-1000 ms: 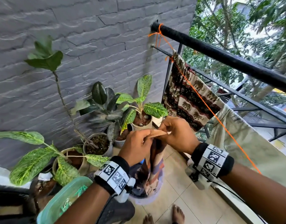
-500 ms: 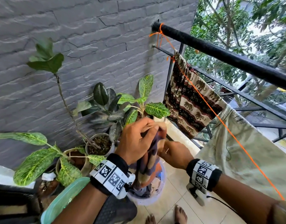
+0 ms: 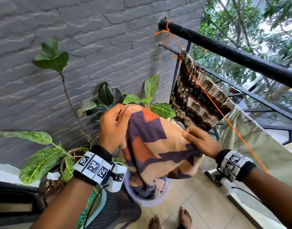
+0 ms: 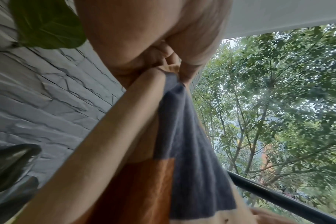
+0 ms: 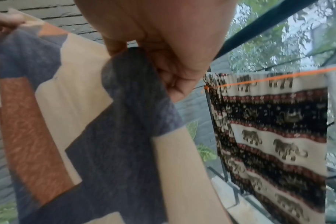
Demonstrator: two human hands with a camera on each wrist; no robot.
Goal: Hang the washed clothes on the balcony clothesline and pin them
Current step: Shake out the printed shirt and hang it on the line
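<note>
A patchwork cloth (image 3: 158, 146) of purple, orange and tan is stretched between my hands above a pale bucket (image 3: 146, 201). My left hand (image 3: 116, 125) grips its upper left corner; in the left wrist view the fingers (image 4: 188, 66) curl round the cloth (image 4: 186, 151). My right hand (image 3: 198, 139) pinches the right edge, and the right wrist view shows the cloth (image 5: 109, 136) bunched in the fist (image 5: 173, 65). An orange clothesline (image 3: 212, 101) runs from the black railing (image 3: 224, 52). It carries an elephant-print cloth (image 3: 198, 103) and a pale green garment (image 3: 260, 146).
Potted plants (image 3: 137, 100) stand along the grey brick wall (image 3: 92, 47) at left. A green tub (image 3: 95, 207) and a dark basket (image 3: 115, 212) sit by my left arm. My bare feet (image 3: 184, 219) stand on pale floor tiles. Trees lie beyond the railing.
My hands have moved apart and spread the patchwork cloth, which hung bunched in the left hand half a second ago. The right hand now holds its right edge.
</note>
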